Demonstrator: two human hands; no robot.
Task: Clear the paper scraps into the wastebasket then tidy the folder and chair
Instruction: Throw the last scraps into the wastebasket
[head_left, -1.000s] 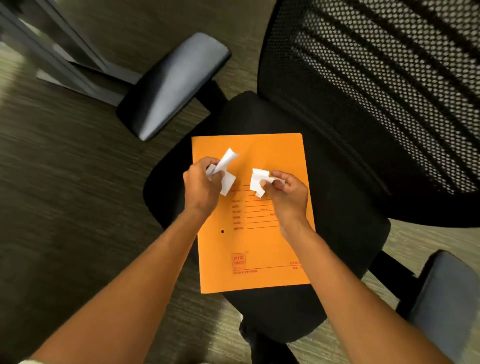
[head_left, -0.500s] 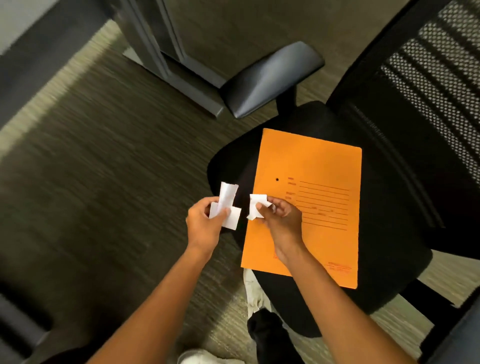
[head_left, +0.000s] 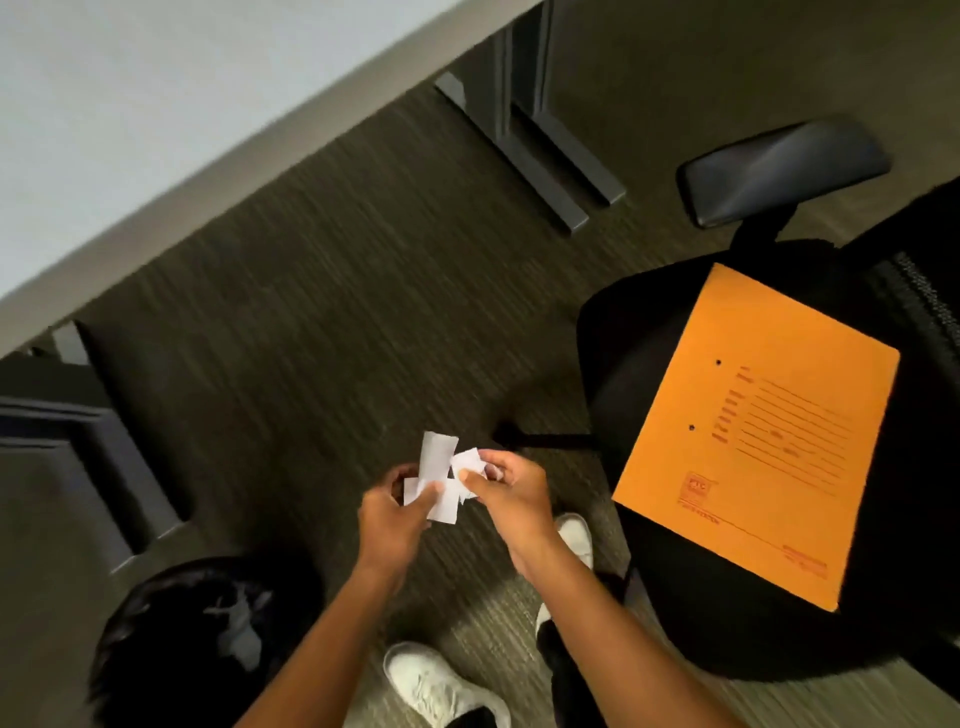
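Pinching white paper scraps (head_left: 439, 475) between my left hand (head_left: 393, 514) and right hand (head_left: 511, 493), both closed on them above the carpet. My wastebasket (head_left: 208, 639) sits down-left, nearer my left hand. Farther right, the orange folder (head_left: 753, 431) lies flat on the office chair (head_left: 649, 338).

Head camera looks steeply down at carpet (head_left: 322, 322).
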